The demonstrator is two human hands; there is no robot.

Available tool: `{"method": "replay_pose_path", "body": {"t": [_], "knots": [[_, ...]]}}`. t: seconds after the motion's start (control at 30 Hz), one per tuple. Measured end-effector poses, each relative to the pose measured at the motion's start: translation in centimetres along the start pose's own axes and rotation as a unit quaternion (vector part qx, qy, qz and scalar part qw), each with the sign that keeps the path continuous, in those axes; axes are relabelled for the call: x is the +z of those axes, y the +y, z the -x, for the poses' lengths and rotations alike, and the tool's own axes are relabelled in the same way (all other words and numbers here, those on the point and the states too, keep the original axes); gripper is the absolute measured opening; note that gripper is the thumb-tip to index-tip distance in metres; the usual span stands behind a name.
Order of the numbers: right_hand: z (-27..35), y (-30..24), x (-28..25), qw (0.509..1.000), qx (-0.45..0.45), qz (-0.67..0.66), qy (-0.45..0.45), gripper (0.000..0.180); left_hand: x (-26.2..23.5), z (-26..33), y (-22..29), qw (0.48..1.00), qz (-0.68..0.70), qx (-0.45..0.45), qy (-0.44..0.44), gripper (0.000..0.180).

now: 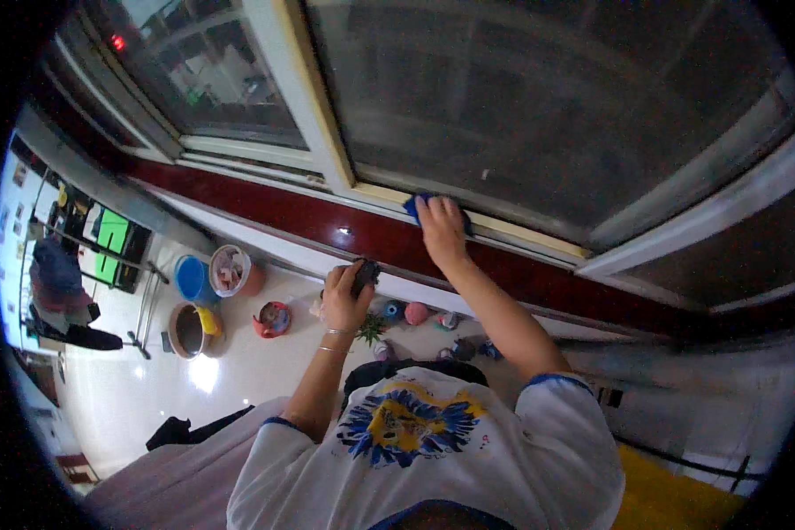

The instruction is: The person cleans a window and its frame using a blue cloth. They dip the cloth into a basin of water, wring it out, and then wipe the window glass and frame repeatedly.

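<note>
My right hand [442, 225] presses a blue cloth [412, 205] against the lower frame of a window [503, 225], just above a dark red sill [389, 243]. Only a corner of the cloth shows past my fingers. My left hand [344, 296] is lower and to the left, closed around a small dark object [366, 276] near the edge of the sill. Bracelets sit on my left wrist. I wear a white shirt with a blue and yellow print.
On the shiny pale floor below stand a blue bucket [190, 276], a round tub with contents [230, 269], a brown pot [187, 329], a red container [274, 319] and small toys [415, 314]. A clothes rack [62, 291] stands far left. A yellow surface [671, 499] lies lower right.
</note>
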State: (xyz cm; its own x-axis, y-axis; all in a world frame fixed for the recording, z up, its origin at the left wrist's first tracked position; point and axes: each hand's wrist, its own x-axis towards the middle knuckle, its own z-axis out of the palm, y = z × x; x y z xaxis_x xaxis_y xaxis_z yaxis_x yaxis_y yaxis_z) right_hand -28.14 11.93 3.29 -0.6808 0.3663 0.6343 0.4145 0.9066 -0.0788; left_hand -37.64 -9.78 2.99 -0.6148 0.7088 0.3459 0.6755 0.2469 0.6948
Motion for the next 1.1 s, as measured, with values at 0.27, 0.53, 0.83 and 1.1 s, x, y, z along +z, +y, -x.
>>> {"method": "replay_pose_path", "body": {"t": [0.27,0.53,0.83,1.1], "knots": [[-6.4,-8.3,7.6,0.997,0.055,-0.028,-0.04,0.028,-3.5,1.4,-3.3,0.998,-0.021,-0.043,0.041,0.045],[-4.3,-3.8,3.5,0.996,-0.03,-0.068,-0.044,0.033,-3.5,-1.0,-5.1,0.999,0.007,-0.04,0.033,0.045],[-5.9,-6.7,5.3,0.998,0.003,-0.064,-0.021,0.033,-3.1,-2.8,-4.2,1.0,0.003,-0.019,0.007,0.042],[-6.8,-7.9,6.1,0.998,0.023,-0.024,-0.051,0.031,-3.1,-3.1,-5.0,1.0,0.016,-0.023,0.012,0.041]]}}
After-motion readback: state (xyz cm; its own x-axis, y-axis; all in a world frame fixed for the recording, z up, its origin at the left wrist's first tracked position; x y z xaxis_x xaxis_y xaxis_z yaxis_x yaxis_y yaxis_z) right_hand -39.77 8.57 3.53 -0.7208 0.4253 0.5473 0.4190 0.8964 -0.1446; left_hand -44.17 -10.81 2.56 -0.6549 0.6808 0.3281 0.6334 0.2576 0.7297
